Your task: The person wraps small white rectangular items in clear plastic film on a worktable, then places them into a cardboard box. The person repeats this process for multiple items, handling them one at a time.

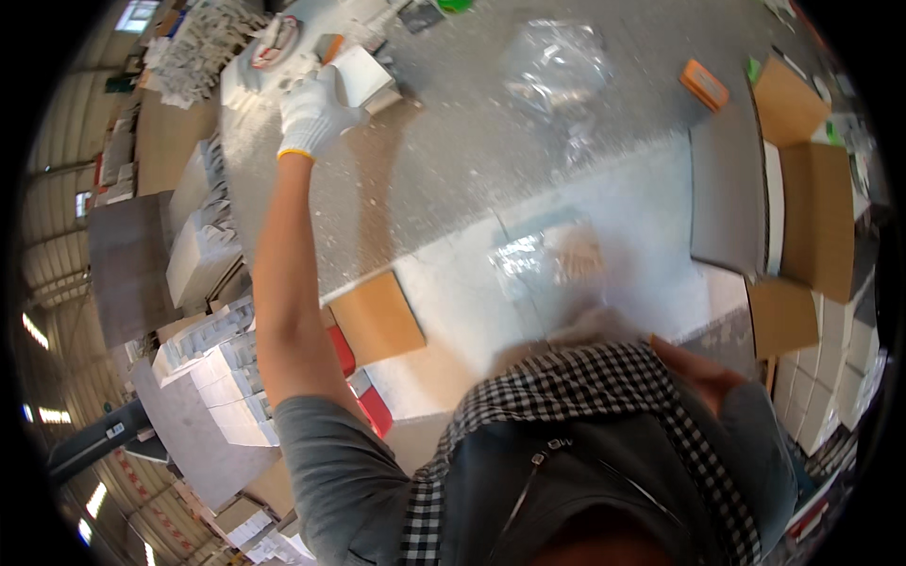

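Note:
Stretched out to the far left of the table, my left hand in a white knit glove has its fingers apart beside a small white box-like stack. Thumb and forefinger lie along the stack's near left corner; a firm hold on it does not show. Close to my body, my right hand is also gloved, blurred and partly hidden by the checked apron. Just beyond it lies a clear plastic bag with something pale tan inside, on a whitish sheet.
Another crumpled clear bag lies farther off. An orange tool rests at the far right, near an open cardboard box. A brown cardboard piece lies near my left arm. Stacked white pieces stand to the left.

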A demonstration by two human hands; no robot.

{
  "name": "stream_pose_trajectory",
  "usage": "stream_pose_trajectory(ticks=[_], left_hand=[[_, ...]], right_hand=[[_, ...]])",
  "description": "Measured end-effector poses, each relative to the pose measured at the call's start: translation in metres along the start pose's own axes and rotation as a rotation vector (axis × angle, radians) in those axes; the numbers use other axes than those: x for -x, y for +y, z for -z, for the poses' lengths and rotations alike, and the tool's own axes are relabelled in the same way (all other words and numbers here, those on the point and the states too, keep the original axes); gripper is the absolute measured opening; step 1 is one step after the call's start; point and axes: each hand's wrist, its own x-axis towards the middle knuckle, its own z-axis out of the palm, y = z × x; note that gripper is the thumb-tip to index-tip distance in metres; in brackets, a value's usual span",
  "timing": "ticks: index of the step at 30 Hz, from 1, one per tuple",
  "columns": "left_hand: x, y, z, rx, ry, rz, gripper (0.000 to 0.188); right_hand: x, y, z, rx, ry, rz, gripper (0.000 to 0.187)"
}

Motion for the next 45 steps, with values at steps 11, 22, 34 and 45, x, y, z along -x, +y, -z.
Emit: stream_pose_trajectory(ticks=[11, 22, 34, 45], left_hand=[[0.164, 0.184, 0.023, 0.264, -0.086, -0.378, 0.074], [0.216, 0.245, 0.001, 0.247, -0.158, -0.291, 0.084], [0.244, 0.221, 0.005, 0.611, -0.029, -0.144, 0.080], [0.285, 0.169, -0.020, 0.538, -0.149, -0.259, 0.107]], right_hand=[[-0.002, 0.019, -0.019, 0.322, 0.181, 0.318, 0.017], [0.012, -0.007, 0.004, 0.347, 0.175, 0.355, 0.032], [0.017, -0.015, 0.001, 0.186, 0.142, 0.157, 0.031], [0.024, -0.148, 0.105, 0.547, 0.450, 0.571, 0.035]])
